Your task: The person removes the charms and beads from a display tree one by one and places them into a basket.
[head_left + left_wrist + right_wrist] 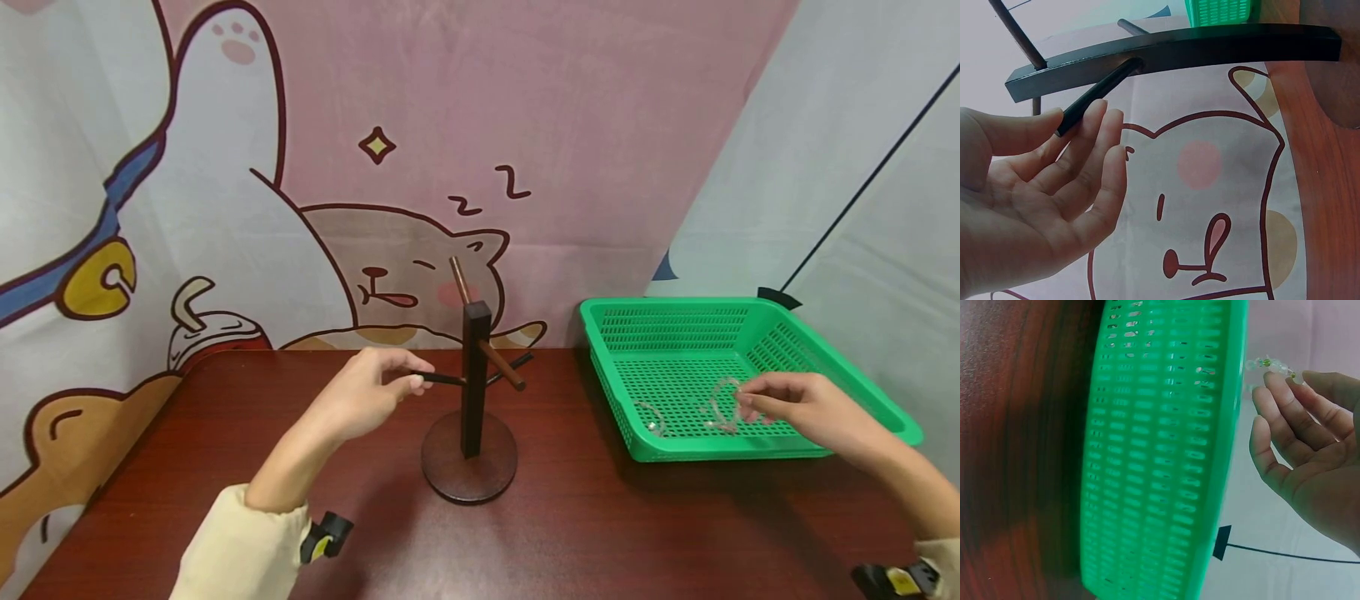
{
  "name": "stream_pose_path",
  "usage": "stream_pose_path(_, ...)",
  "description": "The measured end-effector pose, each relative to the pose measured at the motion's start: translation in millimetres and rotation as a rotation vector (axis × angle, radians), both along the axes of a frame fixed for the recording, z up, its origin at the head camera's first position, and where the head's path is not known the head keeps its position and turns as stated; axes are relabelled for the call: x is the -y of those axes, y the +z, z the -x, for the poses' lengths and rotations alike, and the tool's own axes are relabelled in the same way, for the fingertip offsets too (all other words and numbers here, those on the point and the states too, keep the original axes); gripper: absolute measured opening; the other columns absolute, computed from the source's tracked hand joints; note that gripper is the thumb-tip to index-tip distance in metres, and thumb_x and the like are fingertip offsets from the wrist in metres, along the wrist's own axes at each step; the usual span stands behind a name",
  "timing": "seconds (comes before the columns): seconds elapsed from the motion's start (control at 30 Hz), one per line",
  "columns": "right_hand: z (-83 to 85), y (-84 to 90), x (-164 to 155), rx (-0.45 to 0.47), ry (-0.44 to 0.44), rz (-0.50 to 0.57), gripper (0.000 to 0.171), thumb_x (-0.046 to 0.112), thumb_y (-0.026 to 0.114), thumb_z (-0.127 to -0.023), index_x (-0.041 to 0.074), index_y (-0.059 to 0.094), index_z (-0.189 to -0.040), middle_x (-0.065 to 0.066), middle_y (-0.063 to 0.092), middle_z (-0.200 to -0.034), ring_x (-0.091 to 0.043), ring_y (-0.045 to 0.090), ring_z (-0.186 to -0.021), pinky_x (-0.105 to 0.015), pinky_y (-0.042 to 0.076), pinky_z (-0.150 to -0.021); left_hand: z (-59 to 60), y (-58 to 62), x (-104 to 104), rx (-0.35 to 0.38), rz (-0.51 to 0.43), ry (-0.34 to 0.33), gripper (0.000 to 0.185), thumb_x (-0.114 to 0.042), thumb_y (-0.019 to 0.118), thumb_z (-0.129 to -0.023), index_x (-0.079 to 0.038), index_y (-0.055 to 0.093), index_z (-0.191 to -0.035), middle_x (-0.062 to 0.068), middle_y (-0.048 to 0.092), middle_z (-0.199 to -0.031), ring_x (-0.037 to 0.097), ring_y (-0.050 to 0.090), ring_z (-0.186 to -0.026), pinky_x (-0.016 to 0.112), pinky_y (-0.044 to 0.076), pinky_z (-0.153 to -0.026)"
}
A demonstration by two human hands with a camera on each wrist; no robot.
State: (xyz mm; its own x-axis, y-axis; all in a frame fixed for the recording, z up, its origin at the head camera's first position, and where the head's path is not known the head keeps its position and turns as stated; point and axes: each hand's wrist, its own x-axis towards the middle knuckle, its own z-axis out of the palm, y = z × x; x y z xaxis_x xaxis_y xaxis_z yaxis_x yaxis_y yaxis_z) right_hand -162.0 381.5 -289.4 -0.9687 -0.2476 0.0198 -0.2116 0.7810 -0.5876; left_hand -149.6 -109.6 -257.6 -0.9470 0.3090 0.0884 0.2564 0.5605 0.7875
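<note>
A dark wooden stand (474,400) with several pegs rises from a round base (457,479) on the table. My left hand (358,396) pinches the end of its dark left peg (1099,92) between thumb and fingers. Over the green basket (727,448), my right hand (806,408) pinches a clear beaded bracelet (1270,364) with thumb and fingertips. In the right wrist view the bracelet shows above the basket's rim, with greenish beads among the clear ones. Another pale bracelet (655,421) lies inside the basket near its front left corner. No bracelet hangs on the stand's visible pegs.
The basket stands on the right of the reddish-brown table (570,533), its slotted wall between the table and my right hand in the right wrist view. A printed cartoon cloth (585,150) hangs behind the table. A brown peg (504,367) juts toward me from the stand.
</note>
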Motion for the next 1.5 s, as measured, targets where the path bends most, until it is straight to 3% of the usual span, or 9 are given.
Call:
stream_pose_path(0.5,-1.3,-11.2,-3,0.111,-0.015,0.05,0.025,0.024,0.05,-0.095,0.004,0.062,-0.103,-0.004,0.065,-0.082,-0.015,0.056,-0.075,-0.029,0.043,-0.056,1.4,-0.4,0,0.009,-0.016,-0.007,0.018,-0.002,0.053,-0.091,-0.001,0.065,-0.105,0.005,0.063,-0.084,0.017,0.056,-0.08,0.032,0.047,-0.07)
stream_pose_path(1.0,4.6,13.6,7,-0.029,0.023,0.068,0.019,0.016,0.051,-0.094,0.003,0.061,-0.105,-0.003,0.066,-0.084,-0.012,0.06,-0.077,-0.025,0.048,-0.065,0.7,0.2,0,0.019,-0.006,0.0,0.018,-0.003,0.053,-0.091,-0.002,0.065,-0.105,0.005,0.063,-0.084,0.017,0.056,-0.08,0.032,0.047,-0.07)
stream_pose_path(1.23,10.9,22.0,23,-0.021,0.025,0.074,0.023,0.022,0.051,-0.095,0.005,0.06,-0.108,-0.004,0.066,-0.087,-0.013,0.061,-0.08,-0.025,0.048,-0.068,0.7,0.1,0,0.026,-0.012,0.004,0.018,-0.003,0.053,-0.091,-0.002,0.065,-0.105,0.005,0.063,-0.084,0.017,0.054,-0.078,0.031,0.047,-0.069)
stream_pose_path(1.5,16.8,22.4,49,-0.019,0.087,0.139,0.024,0.023,0.052,-0.094,0.004,0.061,-0.105,-0.006,0.066,-0.087,-0.016,0.061,-0.08,-0.027,0.048,-0.069,0.5,0.6,0,0.026,-0.019,-0.001,0.018,-0.003,0.053,-0.091,-0.002,0.065,-0.105,0.005,0.063,-0.085,0.017,0.054,-0.077,0.032,0.047,-0.07)
